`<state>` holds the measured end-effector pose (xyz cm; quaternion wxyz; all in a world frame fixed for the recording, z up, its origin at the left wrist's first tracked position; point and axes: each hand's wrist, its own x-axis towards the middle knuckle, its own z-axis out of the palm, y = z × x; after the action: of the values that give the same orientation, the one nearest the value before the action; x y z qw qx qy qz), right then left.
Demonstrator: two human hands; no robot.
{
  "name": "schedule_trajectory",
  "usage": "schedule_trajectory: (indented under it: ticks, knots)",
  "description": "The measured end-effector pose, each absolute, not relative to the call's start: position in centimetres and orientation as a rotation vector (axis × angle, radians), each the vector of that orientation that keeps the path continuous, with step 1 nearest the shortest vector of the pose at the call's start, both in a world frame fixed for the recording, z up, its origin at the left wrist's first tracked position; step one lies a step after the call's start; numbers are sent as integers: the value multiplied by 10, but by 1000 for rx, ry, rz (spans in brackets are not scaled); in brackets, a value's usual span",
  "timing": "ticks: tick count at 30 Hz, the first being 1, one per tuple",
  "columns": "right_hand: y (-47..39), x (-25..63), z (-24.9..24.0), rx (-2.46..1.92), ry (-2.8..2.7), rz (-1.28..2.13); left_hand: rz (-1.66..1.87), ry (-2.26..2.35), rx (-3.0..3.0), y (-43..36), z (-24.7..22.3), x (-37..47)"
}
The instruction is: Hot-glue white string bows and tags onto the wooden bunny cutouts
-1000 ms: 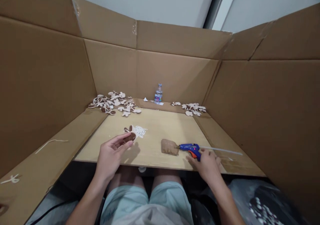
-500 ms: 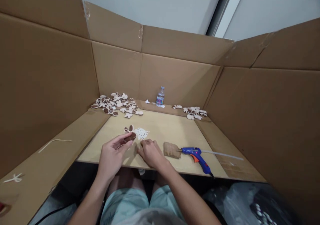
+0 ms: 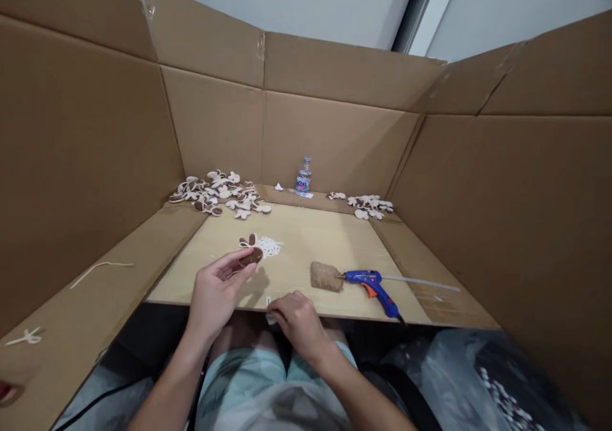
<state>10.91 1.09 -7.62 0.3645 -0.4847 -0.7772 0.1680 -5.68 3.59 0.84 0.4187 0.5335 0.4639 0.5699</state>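
My left hand (image 3: pixel 217 291) pinches a brown oval piece with bunny-like ears (image 3: pixel 251 257) above the board's left half. Just behind it lies a pile of small white pieces (image 3: pixel 271 247). My right hand (image 3: pixel 297 316) is at the board's front edge, fingers curled together beside a small white piece (image 3: pixel 268 301); what they hold, if anything, is too small to name. A blue glue gun (image 3: pixel 373 281) rests on the board to the right, its nozzle on a brown wrapped pad (image 3: pixel 326 277).
Cardboard walls (image 3: pixel 335 131) surround the board (image 3: pixel 306 227). Cream and brown pieces are heaped at the back left (image 3: pixel 220 192) and back right (image 3: pixel 370 206). A water bottle (image 3: pixel 303 177) stands at the back. Loose cord (image 3: pixel 100 265) lies on the left cardboard.
My right hand has moved from over the board toward me, to its front edge. My left hand still holds the brown piece, now turned slightly. The view has shifted a little.
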Motion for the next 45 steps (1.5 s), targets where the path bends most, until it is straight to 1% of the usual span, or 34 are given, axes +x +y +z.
schedule_trajectory:
  ticks: [4,8,16,19,27,36,45]
  knots:
    - [16,116,-77,-1251,-1614,574,1412,1135,1340,37,5,-54]
    - [20,120,-66,-1179,-1293,789,1372,1124,1353,36,2,-52]
    - [-7,115,-30,-901,-891,1150,1295,1062,1378,16,15,-39]
    - [-16,114,-18,-813,-780,1207,1296,1027,1381,10,16,-37]
    - [-24,127,-8,-726,-888,954,1321,959,1426,0,17,-34]
    - [-31,130,5,-907,-1324,622,1348,948,1730,-5,14,-31]
    - [-39,138,7,-978,-1518,365,1399,944,1887,-3,10,-33]
